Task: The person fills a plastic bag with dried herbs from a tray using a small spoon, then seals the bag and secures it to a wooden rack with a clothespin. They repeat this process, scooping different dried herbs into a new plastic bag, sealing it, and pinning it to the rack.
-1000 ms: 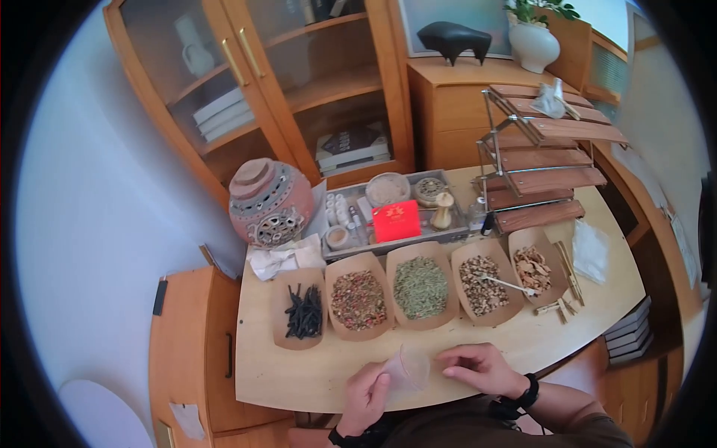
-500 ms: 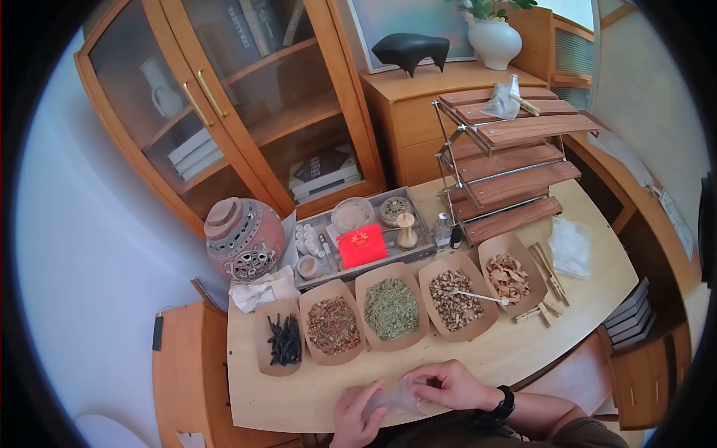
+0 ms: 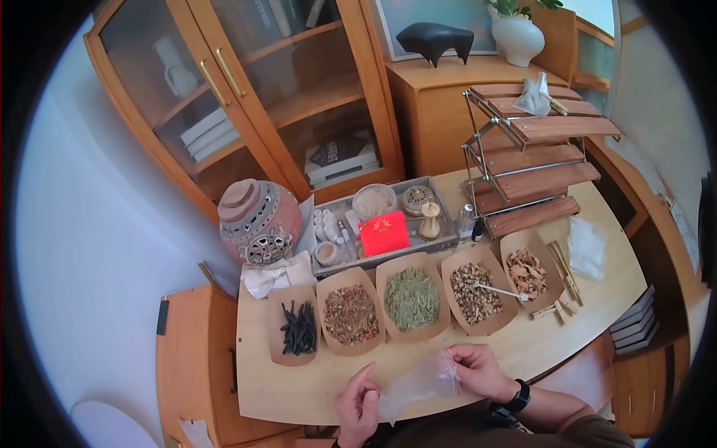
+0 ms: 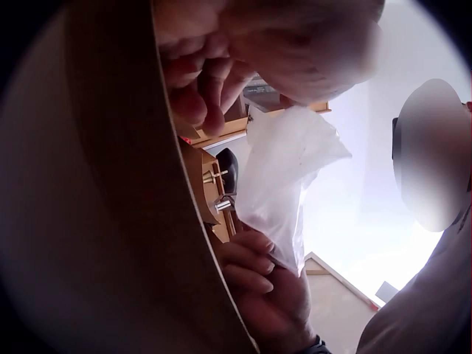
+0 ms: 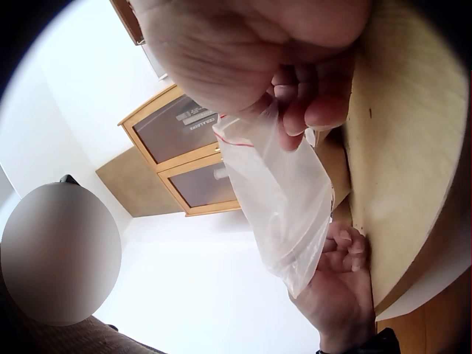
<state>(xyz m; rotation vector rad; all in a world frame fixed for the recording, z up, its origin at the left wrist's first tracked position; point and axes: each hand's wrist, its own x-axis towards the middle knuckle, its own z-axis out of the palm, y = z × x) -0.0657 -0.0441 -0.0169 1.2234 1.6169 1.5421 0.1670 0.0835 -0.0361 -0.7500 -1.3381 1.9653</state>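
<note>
A clear plastic zip bag [image 3: 420, 384] with a red line along its mouth spans the gap between the two hands over the table's front edge. My right hand [image 3: 482, 373] pinches the bag near its mouth, which the right wrist view shows between thumb and fingers. At the bag's other end is my left hand [image 3: 357, 407], its fingers loosely bent beside the plastic and not gripping it. The bag [image 5: 276, 199] looks flat and holds nothing visible. Beyond the hands stand paper trays of dried green herb [image 3: 412, 299] and mixed reddish bits [image 3: 351, 315].
Other paper trays hold black strips [image 3: 299, 328], brown chopped pieces [image 3: 470, 299] with a white spoon [image 3: 497, 290], and tan flakes [image 3: 527, 273]. Behind are a grey tray [image 3: 351, 266] with a red packet [image 3: 385, 233], a pottery jar [image 3: 258, 220] and a slatted wooden rack [image 3: 538, 179].
The right hand has come to the bag's mouth and drawn it rightward, stretching the bag out. The left hand held the bag earlier and has now let go of it.
</note>
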